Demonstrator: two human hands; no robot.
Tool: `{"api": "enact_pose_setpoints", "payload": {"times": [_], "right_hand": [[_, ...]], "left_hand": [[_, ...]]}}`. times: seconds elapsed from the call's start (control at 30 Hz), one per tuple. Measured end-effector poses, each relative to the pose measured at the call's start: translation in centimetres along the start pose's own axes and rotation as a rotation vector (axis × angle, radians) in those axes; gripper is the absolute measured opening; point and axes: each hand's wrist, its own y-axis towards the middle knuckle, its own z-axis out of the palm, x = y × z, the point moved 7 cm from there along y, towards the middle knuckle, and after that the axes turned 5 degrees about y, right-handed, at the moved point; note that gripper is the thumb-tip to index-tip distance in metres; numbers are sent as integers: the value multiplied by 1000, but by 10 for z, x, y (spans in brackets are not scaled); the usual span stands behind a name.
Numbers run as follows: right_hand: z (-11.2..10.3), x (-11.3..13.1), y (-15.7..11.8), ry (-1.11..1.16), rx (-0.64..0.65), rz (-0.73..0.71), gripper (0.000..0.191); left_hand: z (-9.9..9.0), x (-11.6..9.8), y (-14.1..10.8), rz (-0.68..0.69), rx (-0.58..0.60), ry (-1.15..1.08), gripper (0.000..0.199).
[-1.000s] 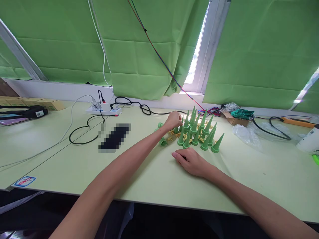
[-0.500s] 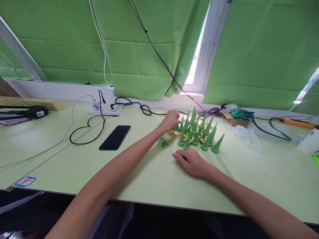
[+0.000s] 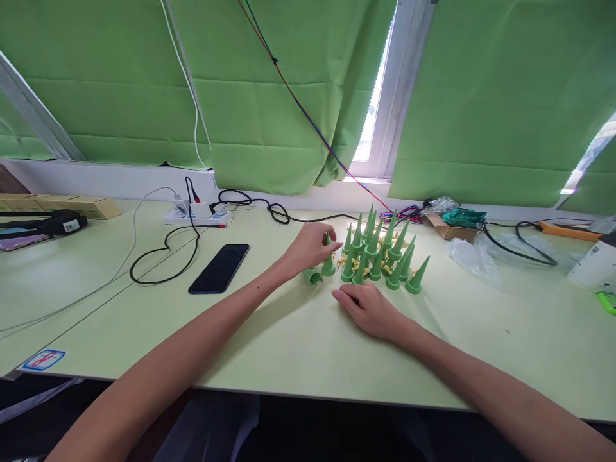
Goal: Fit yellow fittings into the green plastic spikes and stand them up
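Observation:
My left hand pinches the top of a green plastic cone, which stands upright at the left of the group. Partly under that hand, another green piece lies on its side with its hollow end toward me. Several more green cones stand close together to the right, points up. Small yellow plastic pieces are scattered among their bases, partly hidden. My right hand rests on the table just in front of the cones, fingers curled in, with nothing visible in it.
A black phone lies left of my left forearm. Behind it are a white power strip and loose cables. At the back right sit a small cardboard box, clear plastic bags and a white bottle.
My left hand has come back from the far side of the cones toward me and slightly left. A cone now stands upright beneath its fingers. My right hand stays in place.

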Motion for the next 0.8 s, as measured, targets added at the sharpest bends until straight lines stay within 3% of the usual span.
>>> {"api": "enact_pose_setpoints", "payload": {"times": [0.17, 0.27, 0.53, 0.6, 0.67, 0.73, 0.8], "right_hand": [[-11, -9, -1, 18, -169, 74, 42], [-14, -11, -2, -5, -208, 112, 29], [-5, -12, -1, -41, -115, 104, 14], [-3, -14, -1, -46, -109, 95, 13], [-3, -16, -2, -56, -116, 93, 12], [-3, -16, -2, -59, -118, 95, 12], [-3, -16, -2, -55, -114, 100, 11]], "left_hand": [[8, -14, -29, 35, 119, -46, 34], [13, -20, -39, 20, 160, -133, 46], [24, -11, -39, -117, 242, -420, 66], [20, -2, -25, -72, 167, -281, 59], [19, 1, -8, 64, 105, -13, 38], [31, 7, 7, 123, 187, 173, 24], [44, 12, 18, 146, 279, 187, 24]]}}
